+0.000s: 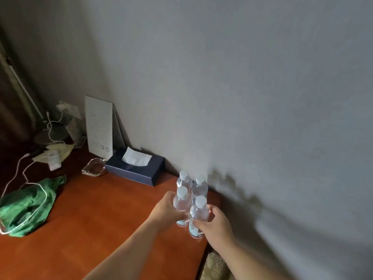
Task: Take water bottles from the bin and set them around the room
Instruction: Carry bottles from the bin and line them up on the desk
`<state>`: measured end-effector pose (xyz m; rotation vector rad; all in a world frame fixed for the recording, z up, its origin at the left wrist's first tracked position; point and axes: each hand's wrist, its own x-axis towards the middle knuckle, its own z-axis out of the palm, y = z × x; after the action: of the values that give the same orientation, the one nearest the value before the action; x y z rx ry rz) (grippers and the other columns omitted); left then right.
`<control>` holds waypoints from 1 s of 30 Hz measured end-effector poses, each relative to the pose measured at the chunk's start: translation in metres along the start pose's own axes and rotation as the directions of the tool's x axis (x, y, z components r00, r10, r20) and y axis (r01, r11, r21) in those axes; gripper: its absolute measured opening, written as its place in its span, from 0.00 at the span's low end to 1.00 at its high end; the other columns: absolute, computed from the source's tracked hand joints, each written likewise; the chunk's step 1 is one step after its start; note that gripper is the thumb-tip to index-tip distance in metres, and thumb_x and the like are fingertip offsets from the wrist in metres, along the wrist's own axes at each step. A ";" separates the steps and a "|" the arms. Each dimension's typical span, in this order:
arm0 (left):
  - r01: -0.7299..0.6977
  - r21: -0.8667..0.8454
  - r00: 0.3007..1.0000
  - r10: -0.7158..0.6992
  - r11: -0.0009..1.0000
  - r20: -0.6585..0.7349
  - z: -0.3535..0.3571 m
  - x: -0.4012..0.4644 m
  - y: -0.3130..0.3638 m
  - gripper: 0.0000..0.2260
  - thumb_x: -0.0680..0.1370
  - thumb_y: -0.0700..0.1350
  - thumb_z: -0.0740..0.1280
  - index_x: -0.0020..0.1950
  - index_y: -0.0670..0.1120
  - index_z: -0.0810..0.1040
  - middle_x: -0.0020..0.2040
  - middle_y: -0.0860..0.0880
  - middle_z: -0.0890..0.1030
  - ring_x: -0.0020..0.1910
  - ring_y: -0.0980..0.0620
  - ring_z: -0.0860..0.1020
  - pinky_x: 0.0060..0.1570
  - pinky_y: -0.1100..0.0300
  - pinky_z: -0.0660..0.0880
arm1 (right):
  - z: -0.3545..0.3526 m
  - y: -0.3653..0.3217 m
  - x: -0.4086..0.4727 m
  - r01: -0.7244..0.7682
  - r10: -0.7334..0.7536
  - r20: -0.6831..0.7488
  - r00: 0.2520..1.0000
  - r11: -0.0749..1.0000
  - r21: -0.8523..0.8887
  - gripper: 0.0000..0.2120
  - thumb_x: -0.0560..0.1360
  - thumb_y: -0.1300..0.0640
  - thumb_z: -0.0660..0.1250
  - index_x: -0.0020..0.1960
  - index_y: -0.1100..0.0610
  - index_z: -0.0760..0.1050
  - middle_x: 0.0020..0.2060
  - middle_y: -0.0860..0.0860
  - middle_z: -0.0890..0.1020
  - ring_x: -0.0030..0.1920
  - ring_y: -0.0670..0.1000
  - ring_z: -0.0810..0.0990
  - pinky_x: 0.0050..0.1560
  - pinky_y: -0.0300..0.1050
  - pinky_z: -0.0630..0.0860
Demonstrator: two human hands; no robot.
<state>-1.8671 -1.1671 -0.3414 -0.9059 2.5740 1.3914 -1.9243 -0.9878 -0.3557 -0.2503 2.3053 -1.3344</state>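
Observation:
Several clear water bottles with white caps stand in a tight group at the right end of a reddish wooden desk (101, 229), close to the wall. My left hand (167, 211) grips the front-left bottle (182, 203) around its body. My right hand (214, 223) grips the front-right bottle (198, 213) low down, near its label. Behind them stand two more bottles, one at the back left (184, 179) and one at the back right (199, 185), untouched. No bin is in view.
A dark blue tissue box (137, 168) lies against the wall left of the bottles, with a glass ashtray (93, 169) and a standing card (99, 126) beside it. A green cloth (28, 205), white cables and a lamp base occupy the desk's left part. The desk's right edge is just beside the bottles.

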 end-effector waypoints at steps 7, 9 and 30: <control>-0.027 0.032 0.999 0.026 0.999 0.022 -0.003 0.021 -0.023 0.31 0.63 0.51 0.81 0.63 0.58 0.73 0.56 0.59 0.79 0.51 0.58 0.79 0.45 0.67 0.75 | 0.014 0.009 0.011 -0.016 0.017 -0.033 0.999 1.000 0.017 0.20 0.65 0.45 0.80 0.47 0.39 0.70 0.48 0.37 0.77 0.41 0.33 0.78 0.29 0.24 0.72; -0.018 -0.018 1.000 0.018 1.000 0.000 -0.005 0.021 -0.028 0.29 0.64 0.51 0.81 0.61 0.61 0.73 0.52 0.63 0.79 0.48 0.62 0.78 0.40 0.71 0.72 | 0.017 0.007 0.015 -0.009 0.010 -0.023 1.000 1.000 0.014 0.20 0.65 0.46 0.80 0.47 0.39 0.70 0.48 0.37 0.76 0.41 0.33 0.78 0.30 0.24 0.73; 0.011 0.511 0.711 -0.367 0.859 0.600 0.008 -0.026 0.002 0.18 0.81 0.51 0.65 0.62 0.39 0.79 0.59 0.43 0.85 0.54 0.48 0.85 0.54 0.56 0.82 | -0.013 0.007 0.002 -0.092 0.092 0.022 0.996 0.996 0.011 0.34 0.74 0.57 0.70 0.76 0.51 0.61 0.68 0.51 0.70 0.58 0.46 0.72 0.55 0.38 0.72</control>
<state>-1.8484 -1.1485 -0.3362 -0.4362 2.0021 0.7491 -1.9320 -0.9753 -0.3566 -0.1520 2.2622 -1.2928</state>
